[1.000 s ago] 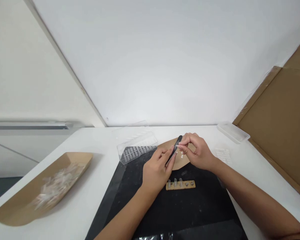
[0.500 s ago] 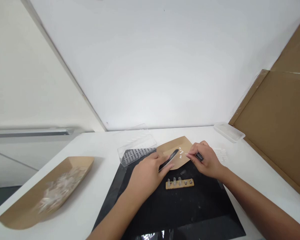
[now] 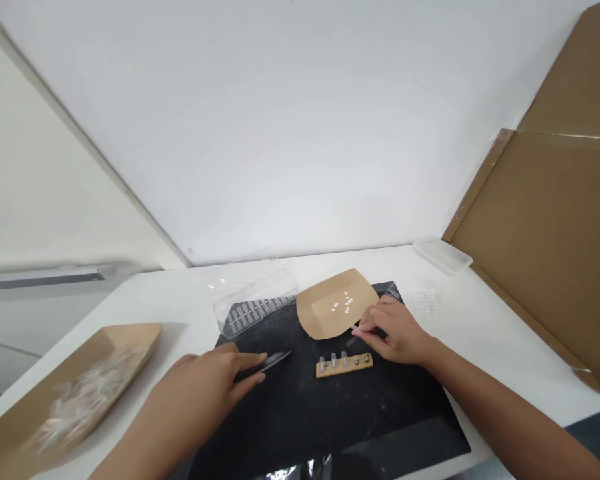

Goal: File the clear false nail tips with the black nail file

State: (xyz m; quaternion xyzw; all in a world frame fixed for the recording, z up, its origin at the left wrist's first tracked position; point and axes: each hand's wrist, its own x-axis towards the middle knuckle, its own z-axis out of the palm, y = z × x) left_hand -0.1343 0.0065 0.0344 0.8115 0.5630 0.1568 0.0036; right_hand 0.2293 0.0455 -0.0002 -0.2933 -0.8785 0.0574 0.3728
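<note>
My left hand (image 3: 203,393) lies low over the black mat (image 3: 340,413), fingers closed on a black nail file (image 3: 267,363) that points right. Near the small brown paper tray (image 3: 330,310) holding a few white bits, my right hand (image 3: 395,333) pinches a tiny clear nail tip close to the mat. Just in front of that hand sits a small wooden strip (image 3: 344,365) with clear nail tips standing on it. A clear box of nail tips (image 3: 255,303) lies at the mat's back left corner.
A large brown paper tray (image 3: 65,393) full of clear nail tips sits at the left on the white table (image 3: 480,320). A clear plastic tray (image 3: 443,255) and a sheet of clear tips (image 3: 424,300) are at the back right. A cardboard sheet (image 3: 550,240) leans on the right.
My hands have separated. The left hand has drawn the file back and down to the left onto the mat. The right hand has dropped beside the small paper tray.
</note>
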